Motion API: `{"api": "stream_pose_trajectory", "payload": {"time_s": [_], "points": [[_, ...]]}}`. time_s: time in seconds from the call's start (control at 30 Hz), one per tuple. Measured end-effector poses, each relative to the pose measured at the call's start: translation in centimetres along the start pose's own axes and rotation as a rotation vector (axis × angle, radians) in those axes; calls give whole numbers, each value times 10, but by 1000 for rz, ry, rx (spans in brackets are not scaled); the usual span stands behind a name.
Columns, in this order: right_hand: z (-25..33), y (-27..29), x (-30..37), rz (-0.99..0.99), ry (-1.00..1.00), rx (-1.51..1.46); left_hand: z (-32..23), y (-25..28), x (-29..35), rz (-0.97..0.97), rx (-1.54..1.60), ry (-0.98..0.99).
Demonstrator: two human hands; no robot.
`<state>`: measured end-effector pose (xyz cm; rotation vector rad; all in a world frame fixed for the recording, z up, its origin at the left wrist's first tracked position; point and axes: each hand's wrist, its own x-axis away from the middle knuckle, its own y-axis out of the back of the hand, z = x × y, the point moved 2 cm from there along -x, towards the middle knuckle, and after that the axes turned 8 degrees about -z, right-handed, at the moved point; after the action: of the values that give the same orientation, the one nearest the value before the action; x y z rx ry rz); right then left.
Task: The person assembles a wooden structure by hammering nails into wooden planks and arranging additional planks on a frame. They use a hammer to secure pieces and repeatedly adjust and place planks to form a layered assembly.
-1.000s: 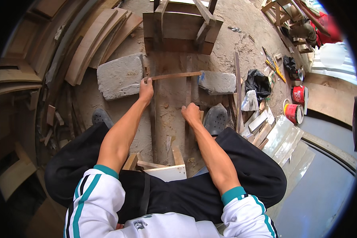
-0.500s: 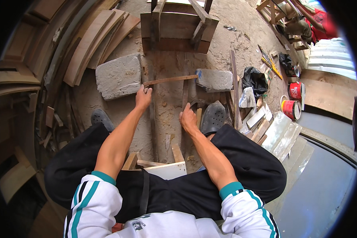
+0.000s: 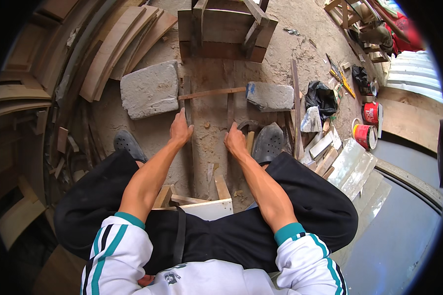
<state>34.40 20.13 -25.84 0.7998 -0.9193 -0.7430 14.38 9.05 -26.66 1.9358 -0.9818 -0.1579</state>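
Since the thin wooden strip (image 3: 211, 93) looks like it's just laid crosswise over the left rail (image 3: 187, 85) and the right rail (image 3: 230, 109), with no fastening to be made out, it could get knocked askew pretty easily. Its left end is set near the corner of the big pale block (image 3: 150, 90), its right end right by the blue-marked corner of the smaller block (image 3: 271, 97); whether that one is actually touched can't be told.

The left hand (image 3: 181, 130) is held just on the near side of the strip's left end, index finger stretched out, thumb spread away, nothing seen pinched. If that fingertip gets pushed too far, the strip could be skewed or slid off the left rail.

The right hand (image 3: 235, 139) is positioned at the right rail, fingers mostly curled; whether the rail is pinched or merely touched can't be told from above. If it's tugged, the strip could get dragged along with it, tbh.

Feet are worth watching too: the right grey clog (image 3: 269, 141) is planted near the smaller block, so that block could be bumped by a careless shuffle and the strip's right end nudged.
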Motion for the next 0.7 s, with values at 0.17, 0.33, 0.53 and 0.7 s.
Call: {"api": "stream_pose_trajectory", "payload": {"time_s": [0.17,0.33,0.53,0.7], "points": [[-2,-3,-3,74,17,114,0,-5,-2,-59,-5,15],[-19,-11,0,29,83,119,-7,-1,-9,-35,1,37],[-20,-11,3,42,24,103,-8,-7,-1,-45,2,81],[-19,-2,7,4,34,39,-1,-13,-1,-87,-4,31]]}}
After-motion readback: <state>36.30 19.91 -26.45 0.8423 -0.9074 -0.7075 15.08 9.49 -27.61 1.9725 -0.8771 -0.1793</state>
